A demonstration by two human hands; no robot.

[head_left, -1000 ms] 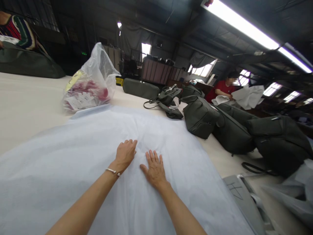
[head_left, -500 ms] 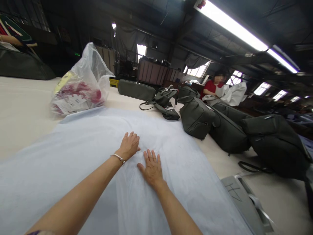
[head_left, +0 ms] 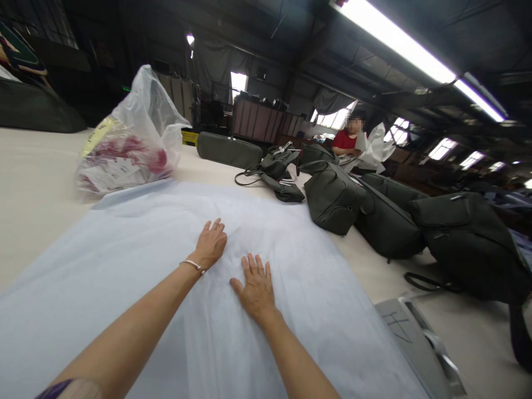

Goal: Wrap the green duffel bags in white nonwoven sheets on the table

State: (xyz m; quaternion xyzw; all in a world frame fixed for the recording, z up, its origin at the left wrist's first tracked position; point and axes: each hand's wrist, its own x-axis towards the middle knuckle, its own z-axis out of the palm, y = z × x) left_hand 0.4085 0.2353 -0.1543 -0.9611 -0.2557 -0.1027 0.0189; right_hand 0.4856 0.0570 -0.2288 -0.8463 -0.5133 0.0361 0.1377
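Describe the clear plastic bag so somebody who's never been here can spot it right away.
On the pale table, find the big bluish-white sheet spread out. Follow it beyond the left hand to its far left corner, where the plastic bag sits. It is the see-through one, with pinkish-red contents and a yellow patch, unlike the opaque, dark bags farther right.

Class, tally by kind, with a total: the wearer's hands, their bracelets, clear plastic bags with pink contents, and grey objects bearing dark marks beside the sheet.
Left hand, right hand: 2
Bracelet: 1
Clear plastic bag: 1
Grey marked object: 1
Total: 5
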